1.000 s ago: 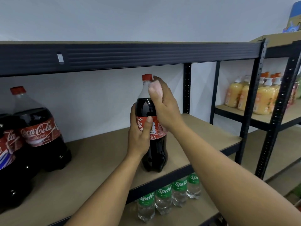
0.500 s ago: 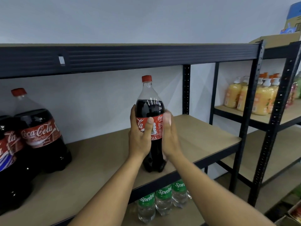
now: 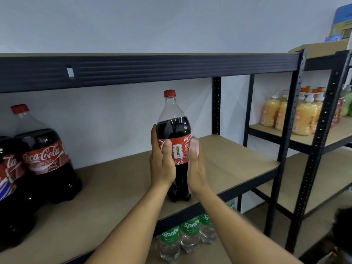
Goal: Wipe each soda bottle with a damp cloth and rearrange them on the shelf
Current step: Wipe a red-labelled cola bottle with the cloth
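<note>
Upright near the front edge of the middle shelf (image 3: 118,187) stands the cola bottle (image 3: 174,119), its red cap on, dark drink filling it to the shoulder and a red label with a trophy emblem facing the camera. The left hand (image 3: 162,168) grips it at the label: the thumb lies curled across the front of the red band, and the fingers reach round the bottle's left side toward the back. The right hand (image 3: 195,164) is held flat and edge-on at the bottle's right side, fingers straight, together and pointing up. It is blurred, so whether the palm touches the plastic or only stands just beside it cannot be told. Both forearms come up from the bottom of the view. Well apart to the left on the same board stand larger cola bottles (image 3: 45,159), red-capped and red-labelled, crowded at the edge of the view. On the level below, partly hidden by the board's dark front rail, is a row of clear Sprite bottles (image 3: 188,233) with green labels. A dark beam (image 3: 171,67) carrying a small white clip (image 3: 70,72) runs overhead. To the right, a neighbouring rack (image 3: 322,130) holds orange pump bottles (image 3: 302,119), and a blue box (image 3: 342,21) sits on top of it.
</note>
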Demonstrator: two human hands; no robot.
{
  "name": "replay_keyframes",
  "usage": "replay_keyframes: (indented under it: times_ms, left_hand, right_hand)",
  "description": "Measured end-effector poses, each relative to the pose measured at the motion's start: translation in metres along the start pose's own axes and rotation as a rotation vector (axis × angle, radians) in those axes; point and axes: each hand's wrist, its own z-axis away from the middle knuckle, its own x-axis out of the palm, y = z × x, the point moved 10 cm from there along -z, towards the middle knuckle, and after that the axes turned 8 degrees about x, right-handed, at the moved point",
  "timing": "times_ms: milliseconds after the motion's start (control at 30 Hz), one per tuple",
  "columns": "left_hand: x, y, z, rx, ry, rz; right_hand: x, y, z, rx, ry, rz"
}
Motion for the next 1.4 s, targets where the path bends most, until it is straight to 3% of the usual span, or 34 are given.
replay_keyframes:
  times_ms: [333, 667, 900, 1033, 1267, 1400]
  left_hand:
    - [0.003, -0.003, 0.000, -0.019, -0.045, -0.012]
    - [-0.004, -0.007, -0.022, -0.079, -0.168, 0.249]
    - [0.002, -0.001, -0.019, -0.039, -0.161, 0.265]
    - [-0.002, 0.003, -0.016, -0.027, -0.090, 0.220]
    - [-0.001, 0.003, -0.009, -0.048, -0.059, 0.144]
    - [-0.004, 0.012, -0.006, -0.005, -0.021, 0.071]
  right_hand:
    - [-0.013, 0.031, 0.023, 0.041, 0.090, 0.106]
    - [-0.015, 0.041, 0.020, 0.052, 0.118, 0.158]
    - [-0.014, 0.035, 0.021, -0.055, 0.120, 0.156]
    - [-0.001, 0.012, 0.017, -0.091, 0.086, 0.152]
    - [0.022, -0.130, -0.045, -0.329, 0.016, 0.284]
    - [0.016, -0.092, -0.037, -0.266, 0.038, 0.218]
